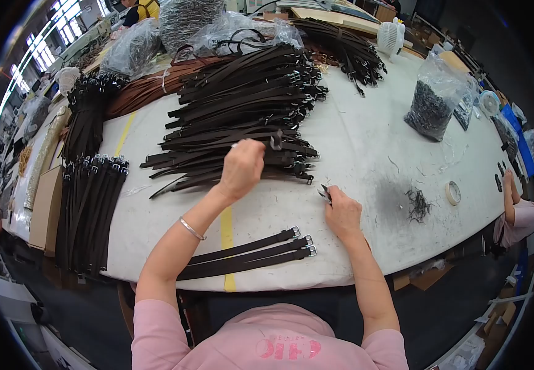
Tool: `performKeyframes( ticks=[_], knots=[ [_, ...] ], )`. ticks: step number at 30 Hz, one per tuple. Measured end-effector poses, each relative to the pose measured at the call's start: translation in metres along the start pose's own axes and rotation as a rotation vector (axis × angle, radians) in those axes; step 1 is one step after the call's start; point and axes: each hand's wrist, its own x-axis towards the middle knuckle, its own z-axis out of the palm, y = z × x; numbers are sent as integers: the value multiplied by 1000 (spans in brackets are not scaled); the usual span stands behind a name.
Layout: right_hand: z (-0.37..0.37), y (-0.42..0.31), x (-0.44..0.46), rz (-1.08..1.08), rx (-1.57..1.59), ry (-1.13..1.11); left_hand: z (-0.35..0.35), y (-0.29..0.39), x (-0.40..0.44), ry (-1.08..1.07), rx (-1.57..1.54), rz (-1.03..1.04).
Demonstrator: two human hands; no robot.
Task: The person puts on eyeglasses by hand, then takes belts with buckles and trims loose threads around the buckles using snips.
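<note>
My left hand [241, 168], wearing a bracelet, is closed on a dark belt, whose blurred end [275, 141] sticks out to the right of my fingers. It is raised over a large pile of dark belts [236, 98] with metal buckles, mostly facing right. In my right hand [343, 213], held above the table right of the pile, are small thread snips [325, 195] with dark blades pointing up and left. Three belts with silver buckles [254, 256] lie side by side at the near edge, between my forearms.
More belts [91, 203] hang over the table's left edge. At right are a roll of tape [452, 192], dark thread scraps [417, 205] and a plastic bag of small dark pieces [430, 102]. A white fan [391, 37] stands behind. Another person [518, 219] sits at far right.
</note>
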Motion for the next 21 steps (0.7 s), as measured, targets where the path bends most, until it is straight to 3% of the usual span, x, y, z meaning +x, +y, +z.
performKeyframes(
  ticks=[1, 2, 3, 5, 7, 8, 9, 11, 12, 14, 17, 21],
  knots=[
    [0, -1, -2, -10, 1, 4, -15, 0, 14, 51, -102, -271],
    [1, -2, -2, -8, 3, 5, -31, 0, 32, 237, -464, -445],
    [0, -2, -1, -4, 5, 7, -65, 10, 55, 338, -625, -643],
    [-1, -2, -1, -2, 6, 6, -114, -6, 72, 536, -434, -462],
    [-2, -3, -1, -2, 8, 5, -135, 12, 71, 511, 145, -215],
    [-2, -2, -2, 1, 16, 2, -130, 21, 64, 400, 436, 112],
    [-2, -1, -1, 0, 25, 0, -115, 30, 54, 285, 459, 355],
    [-1, 0, 0, -10, 40, 12, -74, 43, 7, -18, 529, 441],
    [-1, 1, -1, -18, 43, 23, -57, 47, -22, -206, 470, 404],
    [-2, 0, -2, -41, 48, 36, -27, 47, -66, -383, 428, 347],
    [-13, -6, -7, -66, 80, 16, -22, 60, -82, -465, 412, 256],
    [-24, -23, -17, -24, 185, -150, -29, 57, -72, -668, 120, -77]
  ],
)
